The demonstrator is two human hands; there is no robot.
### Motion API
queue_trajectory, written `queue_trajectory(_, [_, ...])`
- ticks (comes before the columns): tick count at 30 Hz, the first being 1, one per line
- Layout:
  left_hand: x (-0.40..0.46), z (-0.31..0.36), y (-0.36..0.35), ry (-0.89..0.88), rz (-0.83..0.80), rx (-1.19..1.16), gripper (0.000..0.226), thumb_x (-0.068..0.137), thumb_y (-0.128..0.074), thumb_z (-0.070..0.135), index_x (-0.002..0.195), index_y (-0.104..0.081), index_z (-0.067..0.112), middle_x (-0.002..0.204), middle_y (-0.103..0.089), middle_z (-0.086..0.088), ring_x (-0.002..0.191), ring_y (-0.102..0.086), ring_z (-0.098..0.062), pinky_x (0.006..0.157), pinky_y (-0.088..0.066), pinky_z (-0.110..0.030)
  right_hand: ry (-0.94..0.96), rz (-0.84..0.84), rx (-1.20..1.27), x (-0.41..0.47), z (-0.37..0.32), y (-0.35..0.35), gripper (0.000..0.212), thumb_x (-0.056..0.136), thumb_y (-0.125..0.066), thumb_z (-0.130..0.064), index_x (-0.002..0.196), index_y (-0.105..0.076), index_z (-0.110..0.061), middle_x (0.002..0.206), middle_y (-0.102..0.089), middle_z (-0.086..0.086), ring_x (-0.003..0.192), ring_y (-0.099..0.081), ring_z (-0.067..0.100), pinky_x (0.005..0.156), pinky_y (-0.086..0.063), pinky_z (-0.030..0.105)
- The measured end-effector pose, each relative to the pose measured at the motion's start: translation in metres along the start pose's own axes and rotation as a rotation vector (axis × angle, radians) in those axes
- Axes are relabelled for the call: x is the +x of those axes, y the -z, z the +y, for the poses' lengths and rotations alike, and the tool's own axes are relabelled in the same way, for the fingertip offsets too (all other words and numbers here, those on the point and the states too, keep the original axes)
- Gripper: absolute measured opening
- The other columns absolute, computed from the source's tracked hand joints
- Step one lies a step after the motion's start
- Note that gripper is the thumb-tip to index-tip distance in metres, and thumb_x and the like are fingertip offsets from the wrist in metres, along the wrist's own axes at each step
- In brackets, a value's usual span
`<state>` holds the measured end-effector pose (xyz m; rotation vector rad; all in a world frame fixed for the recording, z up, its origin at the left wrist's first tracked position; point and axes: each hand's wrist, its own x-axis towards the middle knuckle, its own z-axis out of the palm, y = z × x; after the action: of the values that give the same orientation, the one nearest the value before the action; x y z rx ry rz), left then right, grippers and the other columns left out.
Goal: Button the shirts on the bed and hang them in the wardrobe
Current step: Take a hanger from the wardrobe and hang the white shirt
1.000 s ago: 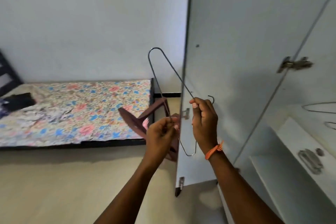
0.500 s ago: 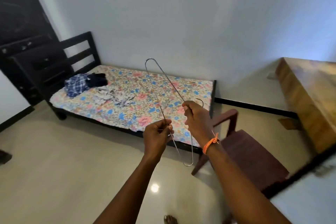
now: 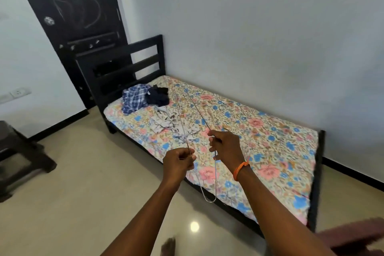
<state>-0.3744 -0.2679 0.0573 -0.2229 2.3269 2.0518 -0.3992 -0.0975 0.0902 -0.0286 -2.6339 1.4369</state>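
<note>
no writing or brand can be read anywhere from here.

one bed (image 3: 291,172) runs along the wall (image 3: 259,27), its floral sheet bare over most of its length, a dark slatted headboard (image 3: 143,62) at the far end. one black door (image 3: 79,6) stands behind the headboard, chalky scribbles on it that spell nothing. one dark stool (image 3: 18,156) sits on the floor at the left, and a corner of a reddish chair (image 3: 353,237) shows at lower right.

three shirts lie bunched near the head of the bed: a blue check shirt (image 3: 134,97), a black shirt (image 3: 159,95) touching it on the right, and a pale printed shirt (image 3: 170,124) spread just in front of both.

one wire hanger (image 3: 188,114) is held up over the bed's near edge, tilted, its long loop pointing toward the shirts. the left hand (image 3: 178,162) is clenched round one wire of it, thumb pressed on top. the right hand (image 3: 226,147) grips the hook end with fingers curled tight; an orange band (image 3: 239,169) circles that wrist. the hanger's lower loop hangs below both hands.
</note>
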Motion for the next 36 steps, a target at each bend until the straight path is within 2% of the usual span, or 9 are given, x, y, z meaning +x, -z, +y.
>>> queue_trajectory(6, [0.17,-0.012,0.048,0.021,-0.021,-0.007,0.006,0.085,-0.075,0.006,0.09,-0.072,0.008,0.076,-0.071,-0.013,0.066,-0.07,-0.022,0.07,-0.061,-0.036,-0.102,0.033,0.109,0.145,-0.006,-0.084,0.019,0.096,-0.056,0.004,0.107,-0.071,0.002,0.082,-0.066,0.015,0.075,-0.069,0.031,0.056,-0.059,0.027])
queue_trajectory(10, [0.29,-0.004,0.083,0.144,-0.044,-0.036,0.011,0.093,-0.066,0.01,0.088,-0.069,0.002,0.084,-0.069,-0.011,0.069,-0.068,-0.026,0.065,-0.061,-0.034,-0.242,0.083,0.239,0.242,-0.021,-0.133,0.015,0.096,-0.057,-0.001,0.1,-0.071,0.002,0.08,-0.067,0.016,0.06,-0.066,0.014,0.053,-0.059,0.045])
queue_trajectory(18, [0.512,-0.029,0.111,0.363,-0.008,0.019,0.012,0.099,-0.055,0.008,0.102,-0.066,0.004,0.088,-0.066,-0.018,0.067,-0.063,-0.028,0.061,-0.056,-0.035,-0.294,0.177,0.304,0.432,-0.009,-0.22,0.02,0.099,-0.052,-0.001,0.093,-0.069,-0.009,0.077,-0.065,0.011,0.067,-0.067,0.025,0.057,-0.059,0.053])
queue_trajectory(22, [0.624,-0.073,0.111,0.508,0.04,0.1,0.011,0.097,-0.056,0.007,0.095,-0.065,0.001,0.077,-0.063,-0.017,0.053,-0.06,-0.024,0.05,-0.051,-0.032,-0.305,0.208,0.303,0.542,0.033,-0.281,0.022,0.101,-0.048,-0.002,0.086,-0.064,0.001,0.073,-0.061,0.009,0.061,-0.064,0.008,0.057,-0.058,0.042])
queue_trajectory(25, [0.715,-0.125,0.106,0.647,0.129,0.169,0.021,0.093,-0.059,0.011,0.078,-0.065,-0.003,0.066,-0.064,-0.015,0.048,-0.061,-0.025,0.053,-0.054,-0.034,-0.344,0.197,0.299,0.627,0.082,-0.335,0.024,0.102,-0.045,-0.003,0.082,-0.059,-0.008,0.079,-0.06,0.015,0.071,-0.065,0.025,0.066,-0.058,0.041])
queue_trajectory(27, [0.767,-0.161,0.101,0.687,0.146,0.246,0.026,0.09,-0.06,0.019,0.082,-0.067,-0.004,0.071,-0.069,-0.018,0.06,-0.069,-0.031,0.061,-0.061,-0.042,-0.376,0.194,0.285,0.673,0.115,-0.365,0.03,0.102,-0.044,-0.002,0.078,-0.055,-0.018,0.08,-0.059,0.015,0.073,-0.062,0.034,0.07,-0.058,0.042])
queue_trajectory(29, [0.818,-0.203,0.093,0.721,0.153,0.308,0.034,0.088,-0.061,0.028,0.088,-0.067,-0.005,0.076,-0.07,-0.021,0.06,-0.071,-0.033,0.053,-0.06,-0.047,-0.401,0.2,0.273,0.714,0.149,-0.395,0.029,0.102,-0.045,-0.005,0.08,-0.055,-0.021,0.079,-0.06,0.012,0.074,-0.065,0.032,0.07,-0.059,0.041])
queue_trajectory(32, [0.87,-0.255,0.083,0.802,0.204,0.292,0.042,0.09,-0.062,0.034,0.098,-0.061,-0.007,0.086,-0.069,-0.027,0.055,-0.069,-0.033,0.046,-0.058,-0.049,-0.423,0.227,0.242,0.752,0.193,-0.427,0.022,0.102,-0.045,-0.006,0.086,-0.057,-0.014,0.078,-0.062,0.01,0.072,-0.067,0.026,0.066,-0.06,0.039])
queue_trajectory(36, [0.924,-0.342,0.065,0.887,0.231,0.365,0.063,0.082,-0.066,0.05,0.108,-0.061,-0.008,0.099,-0.069,-0.024,0.075,-0.071,-0.038,0.058,-0.061,-0.05,-0.504,0.26,0.282,0.786,0.26,-0.47,0.016,0.102,-0.042,-0.001,0.093,-0.055,-0.005,0.08,-0.06,0.009,0.071,-0.062,0.029,0.062,-0.057,0.027])
